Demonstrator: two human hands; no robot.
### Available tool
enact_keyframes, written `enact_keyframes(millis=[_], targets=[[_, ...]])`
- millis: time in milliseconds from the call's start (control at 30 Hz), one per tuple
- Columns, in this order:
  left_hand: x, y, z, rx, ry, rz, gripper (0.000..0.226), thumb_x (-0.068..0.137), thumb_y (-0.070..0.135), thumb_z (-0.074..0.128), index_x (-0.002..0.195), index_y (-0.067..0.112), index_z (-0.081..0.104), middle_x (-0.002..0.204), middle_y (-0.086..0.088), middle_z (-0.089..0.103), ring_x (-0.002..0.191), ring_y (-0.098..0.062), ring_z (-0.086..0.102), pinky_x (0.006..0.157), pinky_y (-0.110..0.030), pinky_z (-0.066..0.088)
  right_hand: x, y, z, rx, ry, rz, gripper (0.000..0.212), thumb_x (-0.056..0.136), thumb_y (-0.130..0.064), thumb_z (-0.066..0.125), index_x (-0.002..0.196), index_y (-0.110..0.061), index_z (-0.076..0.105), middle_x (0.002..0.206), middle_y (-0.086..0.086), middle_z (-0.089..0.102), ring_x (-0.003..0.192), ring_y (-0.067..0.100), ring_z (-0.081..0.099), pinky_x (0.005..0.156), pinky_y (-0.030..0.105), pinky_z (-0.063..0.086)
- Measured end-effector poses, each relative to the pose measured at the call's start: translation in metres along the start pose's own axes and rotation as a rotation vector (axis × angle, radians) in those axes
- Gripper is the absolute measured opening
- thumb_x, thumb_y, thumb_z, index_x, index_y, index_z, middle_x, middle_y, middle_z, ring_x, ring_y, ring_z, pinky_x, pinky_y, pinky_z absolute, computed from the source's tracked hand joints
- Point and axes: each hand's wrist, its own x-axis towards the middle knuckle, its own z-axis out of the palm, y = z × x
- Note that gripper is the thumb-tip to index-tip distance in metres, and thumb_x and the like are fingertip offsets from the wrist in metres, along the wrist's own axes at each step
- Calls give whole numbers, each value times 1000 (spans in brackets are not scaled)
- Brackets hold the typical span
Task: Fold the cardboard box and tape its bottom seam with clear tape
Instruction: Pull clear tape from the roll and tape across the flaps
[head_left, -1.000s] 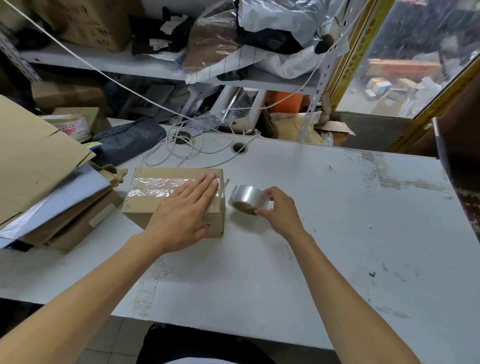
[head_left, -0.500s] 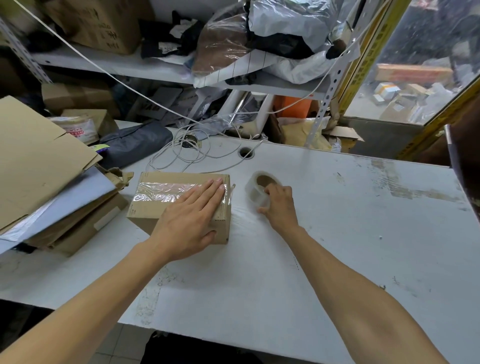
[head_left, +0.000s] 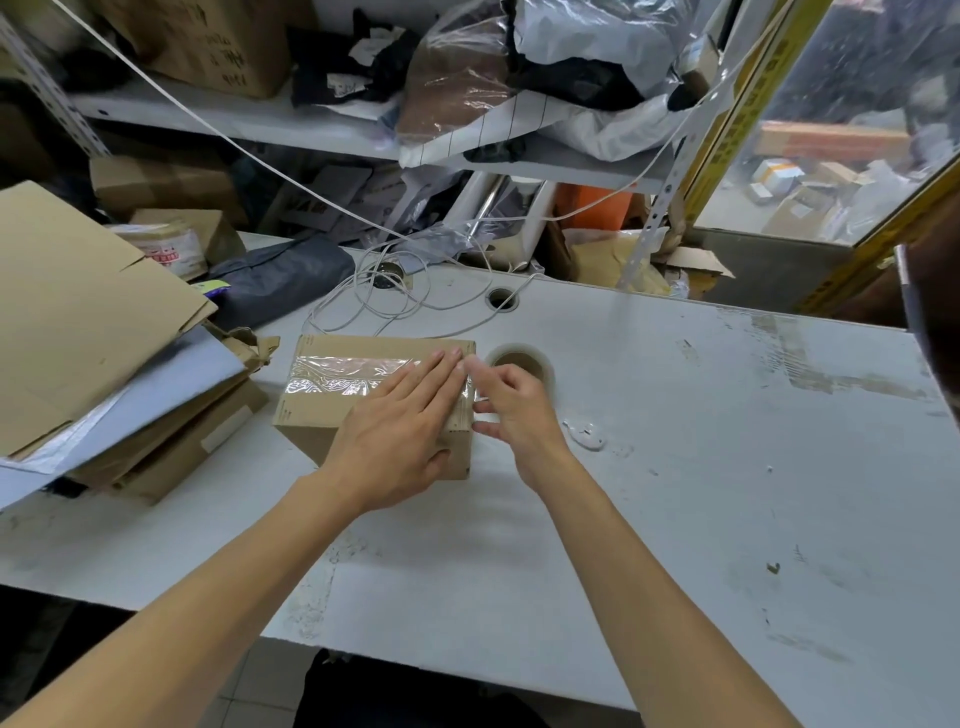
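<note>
1. Cardboard box (head_left: 332, 415) sits on the white table (head_left: 675, 493), clear tape (head_left: 343, 375) across its top.
2. Left hand (head_left: 400, 436) presses flat on it, fingers spread.
3. Right hand (head_left: 511, 410) touches the box's right edge, fingers loose, empty.
4. Tape roll (head_left: 519, 361) lies just behind.

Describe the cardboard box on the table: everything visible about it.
The cardboard box is small, brown and closed, sitting flat on the white table. A wrinkled strip of clear tape runs along its top seam. The left hand presses flat on its top; the right hand touches its right edge.
</note>
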Motion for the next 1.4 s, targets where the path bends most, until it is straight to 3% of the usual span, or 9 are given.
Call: enact_keyframes(millis=[200, 433, 633, 700, 900, 1000, 1100, 1233, 1400], targets=[[-2, 1, -1, -10, 11, 4, 92, 81, 41, 59, 156, 7, 19, 165, -8, 12, 152, -20, 13, 123, -36, 12, 4, 15, -1, 311, -152, 135, 12, 97, -18, 62, 85, -13, 60, 69, -5, 66, 63, 5, 62, 65, 18, 51], [0, 0, -3, -14, 8, 8, 92, 80, 40, 59, 156, 7, 18, 165, -8, 12, 152, -19, 11, 123, -36, 12, 12, 18, -9, 356, -200, 151, 17, 98, -11, 56, 87, -9, 68, 77, 0, 69, 75, 11, 61, 76, 22, 48], [0, 1, -2, -16, 14, 8, 96, 81, 43, 59, 157, 8, 14, 165, -7, 8, 153, -18, 7, 123, -35, 8, 15, 23, -7, 363, -116, 139, 3, 96, -8, 60, 93, -10, 60, 82, 5, 62, 73, 12, 60, 75, 24, 50], [-1, 1, -3, -20, 5, 14, 97, 82, 46, 57, 157, 9, 9, 166, -6, 2, 153, -17, 2, 123, -34, 5, 14, 30, -4, 332, -15, 125, 18, 94, -7, 64, 93, -13, 47, 78, 5, 57, 64, 11, 59, 67, 24, 53], [-2, 1, -2, -35, 4, 15, 98, 80, 48, 56, 157, 8, 11, 166, -6, 3, 153, -18, 3, 124, -36, 9, 13, 27, 10, 213, 57, 98, 22, 97, -27, 52, 80, -14, 51, 71, 2, 53, 59, 13, 50, 60, 29, 41], [-2, 2, -2, -41, 4, 10, 98, 79, 47, 56, 157, 8, 12, 166, -7, 6, 153, -18, 5, 124, -37, 11, 17, 22, 12, 163, 34, 85, 41, 91, -53, 52, 81, -13, 57, 70, 1, 56, 60, 13, 51, 62, 30, 44], [-1, 3, -2, -38, 14, 5, 99, 79, 49, 55, 157, 8, 10, 166, -8, 6, 153, -19, 5, 124, -36, 8, 20, 29, 20, 2, 56, 19, 62, 76, -71, 58, 92, -11, 60, 86, 4, 62, 79, 19, 59, 75, 40, 50], [-2, 3, -3, -26, 14, -9, 100, 78, 51, 51, 157, 8, 9, 166, -8, 2, 153, -17, 0, 123, -33, 3, 20, 33, 29, 32, 103, 23, 38, 98, -56, 45, 100, -27, 70, 104, 0, 76, 102, 19, 70, 94, 39, 54], [-2, 3, -3, -31, 15, -2, 101, 79, 51, 51, 157, 9, 3, 166, -6, -4, 153, -17, -4, 123, -33, 1, 24, 26, 21, -93, 100, -41, 27, 100, -44, 50, 95, -21, 63, 95, 0, 69, 92, 21, 65, 90, 43, 53]])
